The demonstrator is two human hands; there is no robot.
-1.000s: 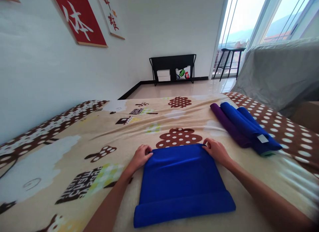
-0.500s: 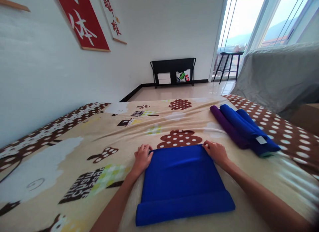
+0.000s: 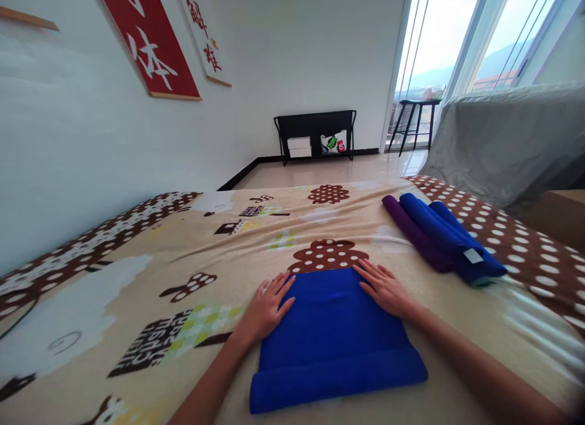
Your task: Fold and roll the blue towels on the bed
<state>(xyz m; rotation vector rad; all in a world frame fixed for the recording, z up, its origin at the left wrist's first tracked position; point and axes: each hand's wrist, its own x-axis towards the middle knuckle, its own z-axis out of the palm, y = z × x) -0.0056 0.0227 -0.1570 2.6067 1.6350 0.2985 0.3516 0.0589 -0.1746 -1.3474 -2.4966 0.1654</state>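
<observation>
A folded blue towel [image 3: 331,340] lies flat on the patterned blanket [image 3: 183,273] in front of me, its near edge rolled or doubled over. My left hand [image 3: 267,306] lies flat and open on the towel's far left corner, fingers stretched out. My right hand [image 3: 384,288] lies flat and open on the far right corner. Neither hand holds anything.
Three rolled towels, one purple [image 3: 414,233] and two blue [image 3: 450,236], lie side by side at the right on the blanket. A grey covered sofa [image 3: 507,139] stands at the right. A black low shelf [image 3: 315,136] stands against the far wall by the window.
Both hands have let go of the towel's far edge, which they pinched before, and now lie flat on its far corners with fingers spread.
</observation>
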